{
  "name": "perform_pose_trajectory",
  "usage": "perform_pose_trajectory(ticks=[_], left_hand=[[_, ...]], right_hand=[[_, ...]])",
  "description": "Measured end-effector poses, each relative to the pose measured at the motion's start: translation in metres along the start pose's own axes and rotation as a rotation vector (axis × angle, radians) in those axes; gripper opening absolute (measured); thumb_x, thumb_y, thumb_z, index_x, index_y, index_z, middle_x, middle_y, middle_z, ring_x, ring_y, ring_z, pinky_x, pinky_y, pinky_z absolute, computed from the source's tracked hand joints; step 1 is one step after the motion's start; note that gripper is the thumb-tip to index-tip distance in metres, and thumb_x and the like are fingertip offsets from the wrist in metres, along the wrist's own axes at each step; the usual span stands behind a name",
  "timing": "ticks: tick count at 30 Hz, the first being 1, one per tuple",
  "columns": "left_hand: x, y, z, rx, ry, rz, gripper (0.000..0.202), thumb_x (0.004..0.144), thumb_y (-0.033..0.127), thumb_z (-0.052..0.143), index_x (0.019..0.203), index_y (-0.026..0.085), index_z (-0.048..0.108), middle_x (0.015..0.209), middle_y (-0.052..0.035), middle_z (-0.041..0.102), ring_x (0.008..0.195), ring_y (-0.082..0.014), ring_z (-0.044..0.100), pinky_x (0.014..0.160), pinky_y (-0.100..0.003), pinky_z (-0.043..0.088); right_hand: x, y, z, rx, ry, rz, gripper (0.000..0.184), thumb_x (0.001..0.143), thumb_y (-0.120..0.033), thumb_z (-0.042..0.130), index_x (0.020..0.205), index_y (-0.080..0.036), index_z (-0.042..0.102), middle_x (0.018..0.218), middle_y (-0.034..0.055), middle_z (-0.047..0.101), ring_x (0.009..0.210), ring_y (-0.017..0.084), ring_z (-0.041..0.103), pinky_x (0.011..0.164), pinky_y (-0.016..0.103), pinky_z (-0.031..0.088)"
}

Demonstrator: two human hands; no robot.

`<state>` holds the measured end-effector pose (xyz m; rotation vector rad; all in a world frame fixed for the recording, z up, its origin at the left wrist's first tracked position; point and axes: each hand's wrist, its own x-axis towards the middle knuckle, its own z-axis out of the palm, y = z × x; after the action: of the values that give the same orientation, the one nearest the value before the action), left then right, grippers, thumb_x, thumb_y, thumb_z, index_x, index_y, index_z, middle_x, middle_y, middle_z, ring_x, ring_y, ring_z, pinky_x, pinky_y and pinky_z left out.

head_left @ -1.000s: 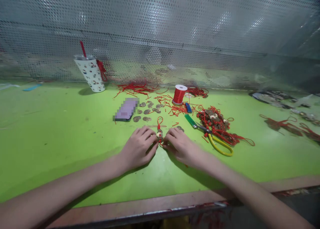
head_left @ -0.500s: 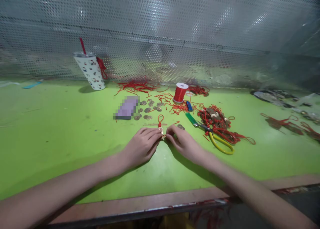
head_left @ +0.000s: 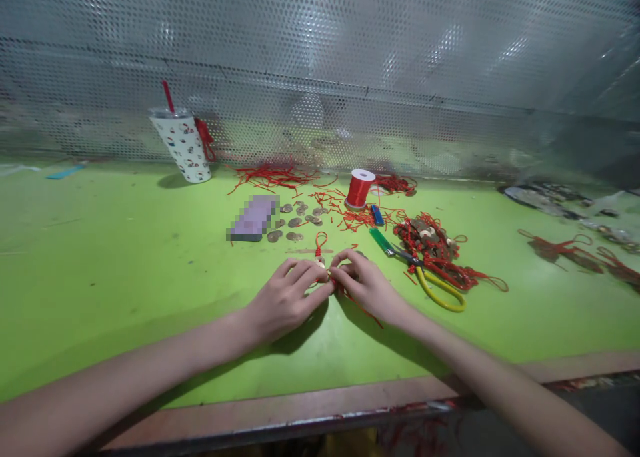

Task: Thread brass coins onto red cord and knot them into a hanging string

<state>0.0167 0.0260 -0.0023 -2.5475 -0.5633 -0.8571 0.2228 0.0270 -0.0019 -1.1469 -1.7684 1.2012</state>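
Fingers of my left hand [head_left: 295, 294] are pinched around a knotted red cord [head_left: 321, 244], whose loop points away from me. A pale ring-shaped piece sits below its knot, mostly covered by my fingertips. My right hand [head_left: 363, 284] is closed in a pinch close against the left, on the cord's lower part; a loose red end trails out beneath it. Exactly how the strands run between the fingertips is hidden. Several round coins [head_left: 295, 222] lie just beyond my hands. To the right rest yellow-handled scissors [head_left: 440, 290] and a green lighter [head_left: 382, 241].
A red cord spool [head_left: 358, 189] stands at the back, with cord scraps [head_left: 275, 175] and a blue lighter [head_left: 377, 215] nearby. Finished-looking coin knots are heaped in a pile [head_left: 430, 236] at right. A purple phone [head_left: 254, 217] and a white tumbler [head_left: 183, 147] are left.
My fingertips have drawn closer together, the left thumb reaching farther right. A loose red cord end now shows under my right hand, and the pale piece is more covered.
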Motion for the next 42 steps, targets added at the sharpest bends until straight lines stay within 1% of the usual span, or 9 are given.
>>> perform_pose_trajectory(ticks=[3,6,10,13,17,24,31,36,42], left_hand=[[0.003,0.005,-0.004,0.031,-0.039,0.062,0.022,0.098,0.008,0.048,0.11,0.014,0.065,0.1,-0.0104,0.069,0.096,-0.0245,0.061,0.083,-0.038,0.047],[0.006,0.008,-0.004,0.046,-0.078,0.062,0.025,0.099,0.008,0.044,0.11,0.013,0.065,0.097,-0.011,0.068,0.093,-0.0252,0.06,0.081,-0.039,0.045],[0.009,0.009,-0.002,0.03,-0.112,0.06,0.024,0.1,0.009,0.043,0.106,0.014,0.066,0.097,-0.0114,0.068,0.091,-0.0253,0.059,0.081,-0.039,0.044],[0.009,0.009,0.002,0.017,-0.111,0.066,0.022,0.1,0.01,0.045,0.099,0.014,0.066,0.095,-0.0105,0.068,0.091,-0.0248,0.059,0.083,-0.039,0.043],[0.006,0.008,0.006,-0.073,-0.116,-0.028,0.017,0.099,0.011,0.048,0.094,0.016,0.063,0.092,-0.0084,0.069,0.09,-0.0234,0.061,0.08,-0.037,0.043],[0.0,0.002,0.001,-0.43,-0.142,-0.359,0.006,0.092,0.013,0.054,0.093,0.018,0.057,0.086,-0.0036,0.071,0.08,-0.02,0.064,0.075,-0.034,0.046],[0.0,0.0,0.001,-0.384,-0.116,-0.35,0.008,0.094,0.013,0.053,0.093,0.018,0.058,0.086,-0.004,0.071,0.078,-0.0208,0.065,0.072,-0.035,0.046],[0.0,0.0,0.002,-0.387,-0.08,-0.389,0.007,0.095,0.015,0.054,0.101,0.017,0.057,0.087,-0.0039,0.073,0.079,-0.0209,0.067,0.074,-0.035,0.047],[-0.002,-0.003,0.004,-0.357,-0.144,-0.39,0.006,0.096,0.019,0.055,0.097,0.017,0.061,0.09,-0.0042,0.074,0.083,-0.0229,0.067,0.073,-0.037,0.045]], right_hand=[[0.001,0.001,0.001,0.076,-0.013,0.027,0.027,0.095,-0.046,0.057,0.102,-0.02,0.051,0.062,-0.0054,0.056,0.055,0.013,0.049,0.053,0.024,0.035],[0.001,0.001,0.001,0.121,-0.022,0.04,0.032,0.094,-0.049,0.058,0.105,-0.019,0.053,0.061,-0.0056,0.056,0.053,0.012,0.047,0.051,0.023,0.032],[0.002,0.0,0.002,0.146,-0.026,0.047,0.034,0.092,-0.049,0.061,0.105,-0.018,0.054,0.064,-0.0034,0.061,0.054,0.012,0.05,0.053,0.023,0.036],[0.003,0.001,0.002,0.146,-0.041,0.039,0.033,0.092,-0.047,0.06,0.106,-0.018,0.055,0.063,-0.0039,0.06,0.054,0.012,0.05,0.052,0.023,0.035],[0.003,0.001,0.003,0.083,-0.013,0.018,0.028,0.093,-0.044,0.058,0.103,-0.018,0.056,0.058,-0.0066,0.053,0.051,0.011,0.043,0.049,0.023,0.03],[0.0,-0.001,0.003,-0.141,0.029,-0.036,0.018,0.097,-0.036,0.052,0.101,-0.019,0.056,0.059,-0.0056,0.054,0.052,0.013,0.042,0.053,0.026,0.028],[0.0,-0.003,0.004,-0.113,0.019,-0.088,0.017,0.097,-0.036,0.051,0.102,-0.019,0.054,0.062,-0.0057,0.052,0.056,0.013,0.043,0.056,0.027,0.031],[-0.003,-0.004,0.008,-0.023,-0.062,-0.106,0.017,0.096,-0.032,0.052,0.108,-0.02,0.05,0.069,-0.0042,0.056,0.06,0.013,0.047,0.058,0.026,0.035],[-0.003,-0.002,0.007,0.007,-0.087,-0.117,0.021,0.094,-0.028,0.056,0.113,-0.02,0.049,0.068,-0.0052,0.058,0.061,0.013,0.049,0.059,0.026,0.036]])
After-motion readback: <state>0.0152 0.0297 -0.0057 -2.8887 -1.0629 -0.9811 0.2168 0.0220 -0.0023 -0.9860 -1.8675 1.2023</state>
